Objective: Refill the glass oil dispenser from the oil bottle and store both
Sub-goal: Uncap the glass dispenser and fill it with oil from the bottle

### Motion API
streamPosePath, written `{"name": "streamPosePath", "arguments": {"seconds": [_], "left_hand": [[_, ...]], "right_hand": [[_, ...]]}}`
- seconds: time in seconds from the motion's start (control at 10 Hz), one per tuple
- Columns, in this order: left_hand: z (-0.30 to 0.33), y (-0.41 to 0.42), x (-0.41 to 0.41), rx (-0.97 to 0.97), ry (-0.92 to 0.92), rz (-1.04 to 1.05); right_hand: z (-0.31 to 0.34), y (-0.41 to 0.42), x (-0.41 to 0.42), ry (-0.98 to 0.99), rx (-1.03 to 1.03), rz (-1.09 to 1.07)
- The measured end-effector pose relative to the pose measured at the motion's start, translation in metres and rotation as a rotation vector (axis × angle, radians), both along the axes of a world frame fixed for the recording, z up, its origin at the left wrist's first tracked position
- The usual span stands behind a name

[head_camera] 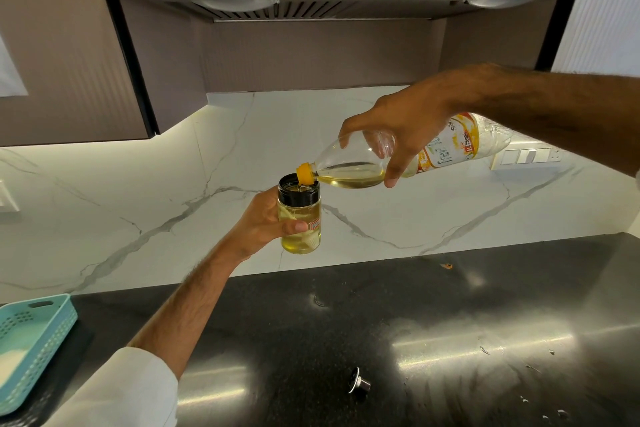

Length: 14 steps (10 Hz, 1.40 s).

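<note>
Fingers of the left hand (263, 218) wrap the glass oil dispenser (300, 218), held upright above the black countertop (433, 322); its black collar is open on top, and pale yellow oil fills most of the jar. At two o'clock from it, the right hand (405, 125) grips the plastic oil bottle (398, 159), tipped nearly flat, its orange neck (306, 174) resting over the dispenser's mouth. A shallow pool of oil lies along the bottle's lower side. At eight o'clock a teal basket (34, 340) sits on the counter; at five o'clock lies a small metal-and-black stopper (359, 381)
</note>
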State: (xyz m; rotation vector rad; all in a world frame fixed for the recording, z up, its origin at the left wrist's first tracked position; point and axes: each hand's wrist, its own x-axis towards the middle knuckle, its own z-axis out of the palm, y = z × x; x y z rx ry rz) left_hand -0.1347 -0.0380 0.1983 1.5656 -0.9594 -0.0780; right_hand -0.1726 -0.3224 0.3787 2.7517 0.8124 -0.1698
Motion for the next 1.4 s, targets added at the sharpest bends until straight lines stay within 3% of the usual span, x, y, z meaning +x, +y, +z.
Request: {"name": "streamPosePath", "arguments": {"seconds": [0.5,1.4], "left_hand": [[0.002,0.001,-0.002,0.0,-0.003,0.006],[-0.001,0.0,-0.002,-0.005,0.027,-0.012]], "right_hand": [[0.003,0.01,-0.015,-0.04,0.005,-0.085],[-0.01,0.002,-0.025,0.077,0.128,-0.098]]}}
